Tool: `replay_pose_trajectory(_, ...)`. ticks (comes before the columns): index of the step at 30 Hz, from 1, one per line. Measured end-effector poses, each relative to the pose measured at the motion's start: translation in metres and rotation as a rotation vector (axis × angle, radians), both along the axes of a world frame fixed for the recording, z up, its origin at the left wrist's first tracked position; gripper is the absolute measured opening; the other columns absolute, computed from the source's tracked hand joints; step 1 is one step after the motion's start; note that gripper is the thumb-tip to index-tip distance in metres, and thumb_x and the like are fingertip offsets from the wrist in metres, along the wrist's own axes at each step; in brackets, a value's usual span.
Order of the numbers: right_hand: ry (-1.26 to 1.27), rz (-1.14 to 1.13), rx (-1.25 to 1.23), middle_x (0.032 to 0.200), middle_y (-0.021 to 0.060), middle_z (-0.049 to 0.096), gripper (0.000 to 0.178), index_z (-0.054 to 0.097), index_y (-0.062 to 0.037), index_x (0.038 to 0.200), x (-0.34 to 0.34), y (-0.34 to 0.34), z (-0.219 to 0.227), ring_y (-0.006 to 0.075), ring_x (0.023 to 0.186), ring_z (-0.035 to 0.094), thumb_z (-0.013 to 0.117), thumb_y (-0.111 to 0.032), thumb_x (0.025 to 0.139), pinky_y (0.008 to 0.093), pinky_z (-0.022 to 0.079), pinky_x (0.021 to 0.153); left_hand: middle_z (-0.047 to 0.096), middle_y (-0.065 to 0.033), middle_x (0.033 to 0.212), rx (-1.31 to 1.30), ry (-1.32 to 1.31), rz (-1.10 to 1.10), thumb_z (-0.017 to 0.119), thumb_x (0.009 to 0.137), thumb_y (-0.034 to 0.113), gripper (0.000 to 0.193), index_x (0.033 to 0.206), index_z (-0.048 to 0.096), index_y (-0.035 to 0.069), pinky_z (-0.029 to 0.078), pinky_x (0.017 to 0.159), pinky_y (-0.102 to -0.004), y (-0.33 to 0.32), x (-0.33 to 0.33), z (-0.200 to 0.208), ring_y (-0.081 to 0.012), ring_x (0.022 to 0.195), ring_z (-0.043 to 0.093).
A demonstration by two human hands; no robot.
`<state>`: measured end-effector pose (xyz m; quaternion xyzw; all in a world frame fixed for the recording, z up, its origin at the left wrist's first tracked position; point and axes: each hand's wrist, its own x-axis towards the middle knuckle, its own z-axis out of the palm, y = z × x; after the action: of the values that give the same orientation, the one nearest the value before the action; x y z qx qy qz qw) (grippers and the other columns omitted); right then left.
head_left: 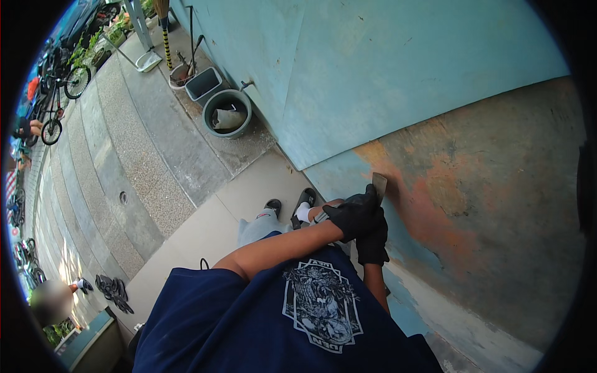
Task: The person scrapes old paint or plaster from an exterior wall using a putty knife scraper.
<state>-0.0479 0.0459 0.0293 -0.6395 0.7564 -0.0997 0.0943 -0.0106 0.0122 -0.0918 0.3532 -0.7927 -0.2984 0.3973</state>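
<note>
My left hand [354,216], in a black glove, is closed and reaches across in front of my body. Just below it, my right hand [373,242], also in a black glove, is closed too, and the two gloves press together. Out of the top of them sticks the flat blade of a scraper [379,184], its handle hidden inside my fingers. The blade meets the wall [497,186] where light blue paint gives way to worn orange, reddish and grey patches.
A light blue panel [398,74] covers the upper wall, its lower edge standing just above the worn area. Left of it are a round grey-green bucket [208,118], a rectangular tub [202,82] and a broom [165,37]. Sandals [113,292] lie at lower left; a bicycle [59,112] stands farther off.
</note>
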Motion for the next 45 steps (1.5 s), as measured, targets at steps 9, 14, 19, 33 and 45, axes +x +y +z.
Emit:
replay_pose_trajectory(9, -0.028, 0.079, 0.064, 0.1, 0.0191, 0.062, 0.04, 0.053, -0.0073, 0.125, -0.027, 0.007, 0.001, 0.0366, 0.093, 0.062, 0.062, -0.023, 0.089, 0.0462, 0.05, 0.076, 0.062, -0.0287, 0.077, 0.15, -0.062, -0.031, 0.059, 0.087, 0.022, 0.064, 0.13, 0.036, -0.019, 0.051, 0.06, -0.0501, -0.01, 0.033, 0.093, -0.0427, 0.066, 0.064)
replay_pose_trajectory(14, -0.039, 0.097, -0.008, 0.103, 0.0194, 0.062, 0.039, 0.053, -0.007, 0.123, -0.018, -0.015, -0.005, 0.0365, 0.096, 0.061, 0.061, -0.022, 0.089, 0.0457, 0.05, 0.079, 0.063, -0.0258, 0.078, 0.37, 0.016, 0.068, 0.061, 0.088, 0.024, 0.065, 0.131, 0.035, -0.018, 0.052, 0.062, -0.0497, -0.03, 0.037, 0.086, -0.0438, 0.067, 0.063)
replay_pose_trajectory(19, 0.02, 0.063, -0.044, 0.111, 0.02, 0.062, 0.046, 0.051, -0.0074, 0.13, -0.015, -0.007, -0.009, 0.0343, 0.104, 0.06, 0.062, -0.022, 0.088, 0.0429, 0.049, 0.085, 0.064, -0.0267, 0.077, 0.411, 0.034, 0.022, 0.061, 0.088, 0.026, 0.061, 0.127, 0.04, -0.016, 0.052, 0.065, -0.0512, -0.025, 0.043, 0.102, -0.0436, 0.072, 0.064)
replay_pose_trajectory(33, 0.084, 0.136, -0.099, 0.099, 0.0149, 0.064, 0.057, 0.045, -0.0089, 0.141, -0.017, -0.007, -0.011, 0.0327, 0.089, 0.065, 0.064, -0.022, 0.088, 0.0413, 0.052, 0.072, 0.061, -0.0259, 0.073, 0.267, 0.045, 0.062, 0.06, 0.087, 0.021, 0.055, 0.124, 0.042, -0.016, 0.049, 0.058, -0.0499, -0.018, 0.037, 0.091, -0.0428, 0.065, 0.061)
replay_pose_trajectory(45, -0.055, 0.109, -0.178, 0.098, 0.0167, 0.065, 0.044, 0.055, -0.0051, 0.125, -0.016, -0.016, -0.016, 0.0347, 0.091, 0.064, 0.066, -0.025, 0.087, 0.0417, 0.052, 0.073, 0.059, -0.0238, 0.085, 0.025, -0.244, -0.001, 0.062, 0.085, 0.023, 0.068, 0.133, 0.035, -0.016, 0.049, 0.05, -0.0437, -0.012, 0.035, 0.07, -0.0334, 0.064, 0.063)
